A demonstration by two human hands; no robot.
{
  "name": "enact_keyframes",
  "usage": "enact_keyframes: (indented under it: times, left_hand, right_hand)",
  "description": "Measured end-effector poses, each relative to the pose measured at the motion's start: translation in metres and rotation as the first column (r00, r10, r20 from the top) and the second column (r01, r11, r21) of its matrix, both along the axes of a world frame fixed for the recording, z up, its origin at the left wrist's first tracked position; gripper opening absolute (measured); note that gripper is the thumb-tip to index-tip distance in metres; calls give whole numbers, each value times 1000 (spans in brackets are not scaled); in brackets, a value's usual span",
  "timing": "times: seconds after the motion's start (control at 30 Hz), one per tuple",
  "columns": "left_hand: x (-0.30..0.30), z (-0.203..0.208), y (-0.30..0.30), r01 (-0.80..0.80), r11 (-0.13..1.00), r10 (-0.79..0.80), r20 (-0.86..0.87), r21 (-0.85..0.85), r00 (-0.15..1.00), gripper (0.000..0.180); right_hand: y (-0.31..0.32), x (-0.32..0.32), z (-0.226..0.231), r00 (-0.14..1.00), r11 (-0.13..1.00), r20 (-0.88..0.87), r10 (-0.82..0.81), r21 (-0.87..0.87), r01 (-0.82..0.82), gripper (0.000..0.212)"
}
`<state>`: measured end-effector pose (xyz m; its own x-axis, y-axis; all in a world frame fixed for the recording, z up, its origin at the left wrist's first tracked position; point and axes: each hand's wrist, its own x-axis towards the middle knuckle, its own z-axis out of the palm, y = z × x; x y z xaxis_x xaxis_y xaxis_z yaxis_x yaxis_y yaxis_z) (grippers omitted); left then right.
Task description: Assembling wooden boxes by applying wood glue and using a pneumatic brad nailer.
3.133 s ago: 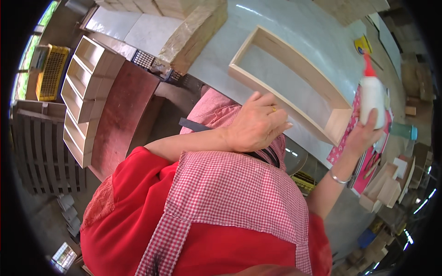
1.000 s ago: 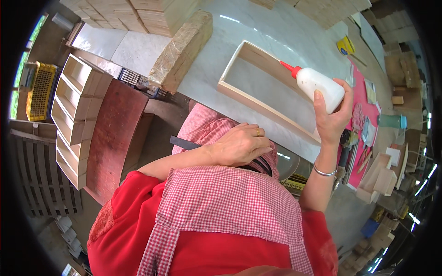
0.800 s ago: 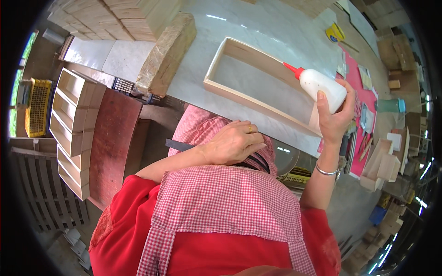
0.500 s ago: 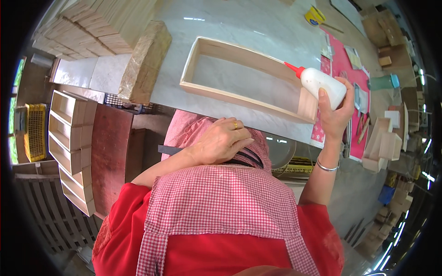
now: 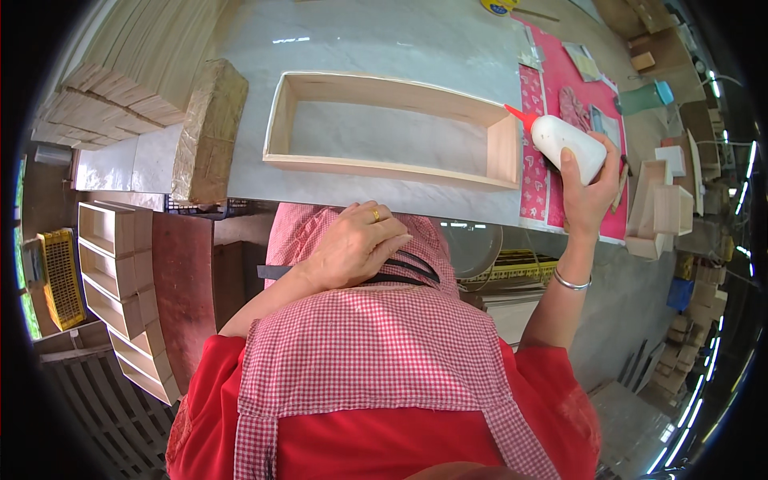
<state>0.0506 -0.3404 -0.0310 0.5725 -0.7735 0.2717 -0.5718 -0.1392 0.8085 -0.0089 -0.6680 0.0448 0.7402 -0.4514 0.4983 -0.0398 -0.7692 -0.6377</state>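
My right hand (image 5: 590, 188) is wrapped round a white squeeze bottle (image 5: 570, 150) with a red pointed nozzle. The bottle is tilted, its tip at the far right corner of a shallow rectangular wooden frame (image 5: 392, 174). I cannot tell whether the tip touches the wood. A white line, looking like glue, runs along the frame's left and far top edges. The frame lies on the grey tabletop (image 5: 376, 40), which shows through its middle. My left hand (image 5: 352, 246) lies on the checked apron (image 5: 364, 344) at my lap, fingers lightly bent and holding nothing.
Left of the frame stand a tape-wrapped block (image 5: 212, 132) and stacked wooden boards (image 5: 136, 72). A pink sheet (image 5: 552, 88) carries tools at the right, near a greenish jar (image 5: 646, 97). Wooden boxes (image 5: 120, 272) are piled at the left; others (image 5: 652, 212) sit at the right.
The nozzle has moved along the far edge to the frame's far right corner. The whole scene has shifted and turned slightly with my head. My left hand stays on my lap.
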Motion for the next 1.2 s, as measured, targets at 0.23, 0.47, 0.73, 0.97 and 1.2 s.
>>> enact_keyframes:
  times: [0.23,0.47,0.73,0.97,1.2]
  left_hand:
    - [-1,-3,-2,0,1000,0,2,6,1000,11]
    - [-2,2,-2,44,998,-43,-11,34,999,9]
    - [0,4,-4,57,997,-56,-19,58,998,9]
    - [1,5,-1,57,997,-57,2,44,998,9]
    - [-4,-1,2,20,1000,-20,17,-7,1000,10]
  right_hand:
    - [-10,-11,-1,998,998,30,-49,-37,50,48]
    - [-5,-34,5,999,997,-4,-51,-60,50,49]
    - [5,-69,11,997,998,-53,-55,2,55,46]
    - [18,-91,24,992,998,-112,-65,-4,65,48]
    - [62,-51,4,997,970,45,64,232,-73,52]
